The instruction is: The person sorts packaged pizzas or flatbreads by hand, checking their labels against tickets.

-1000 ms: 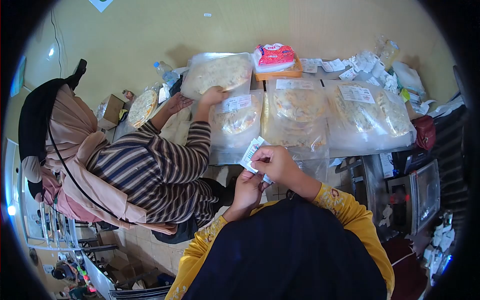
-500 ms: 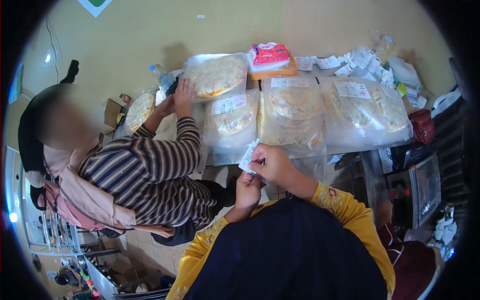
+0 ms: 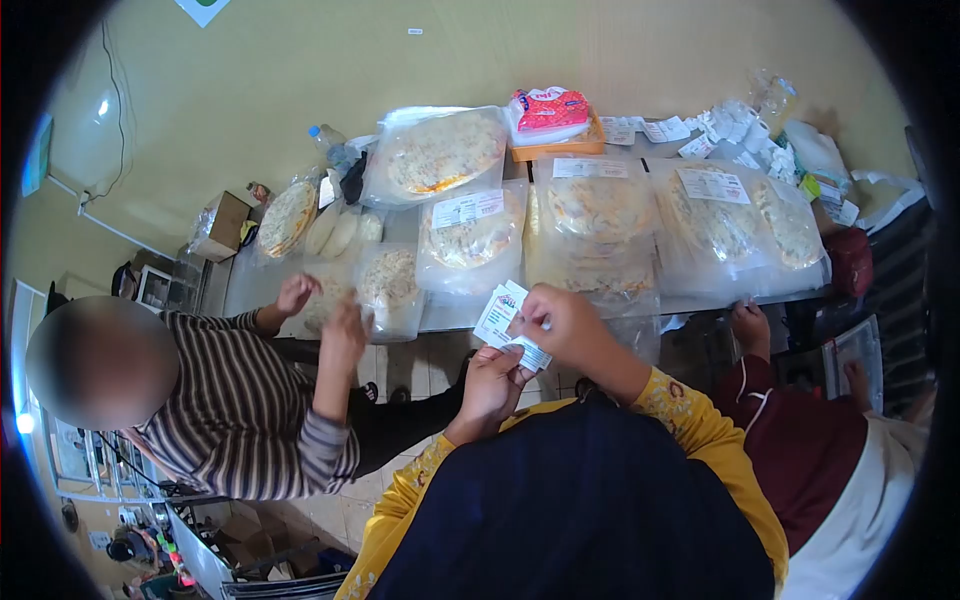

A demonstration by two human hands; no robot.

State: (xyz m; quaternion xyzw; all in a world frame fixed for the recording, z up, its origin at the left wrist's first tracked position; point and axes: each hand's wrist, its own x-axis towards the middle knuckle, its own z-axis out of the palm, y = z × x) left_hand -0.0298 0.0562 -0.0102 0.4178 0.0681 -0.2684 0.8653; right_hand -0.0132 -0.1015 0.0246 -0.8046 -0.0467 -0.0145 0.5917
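My left hand (image 3: 489,388) is closed, thumb on top, around a small stack of printed white labels (image 3: 492,318) in front of my body. Just above it, my right hand (image 3: 562,328) is closed in a pinch at the labels' right side; its fingertips partly cover them. A strip with dark print (image 3: 531,353) sticks out below my right hand. Beyond my hands, a bagged pizza (image 3: 468,245) with a white label lies on the table. Beside it is a pile of bagged pizzas (image 3: 598,215), labelled on top.
More bagged pizzas (image 3: 712,215) lie at the right. A red tissue pack (image 3: 549,109) sits on a wooden tray (image 3: 560,148). Crumpled papers (image 3: 735,122) cover the back right. A person in stripes (image 3: 240,400) stands at the left, another in maroon (image 3: 800,450) at the right.
The labels have turned and fanned out, showing more print. The striped person's hands have left the bagged pizza and drawn back. The maroon-sleeved person has come closer to the table.
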